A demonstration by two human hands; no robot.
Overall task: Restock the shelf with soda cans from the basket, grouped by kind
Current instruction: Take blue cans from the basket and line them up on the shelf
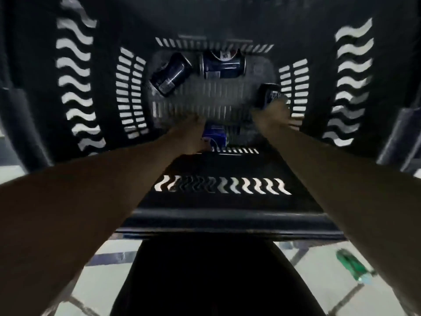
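Note:
I look straight down into a deep black basket (218, 222) with slotted walls. On its floor lie two dark blue soda cans on their sides: one tilted at the far left (170, 74), one at the far middle (224, 66). My right hand (276, 110) is wrapped around a third dark can (268, 94) at the right wall. My left hand (193, 135) rests at the near end of the floor, touching a blue can (215, 136) that it partly hides; the picture is too blurred to show whether the fingers grip it.
The basket's black walls rise close on all sides of both arms. Pale tiled floor (95, 281) shows below the basket's near rim. A green object (352, 265) lies on the tiles at the lower right. My dark trousers fill the bottom middle.

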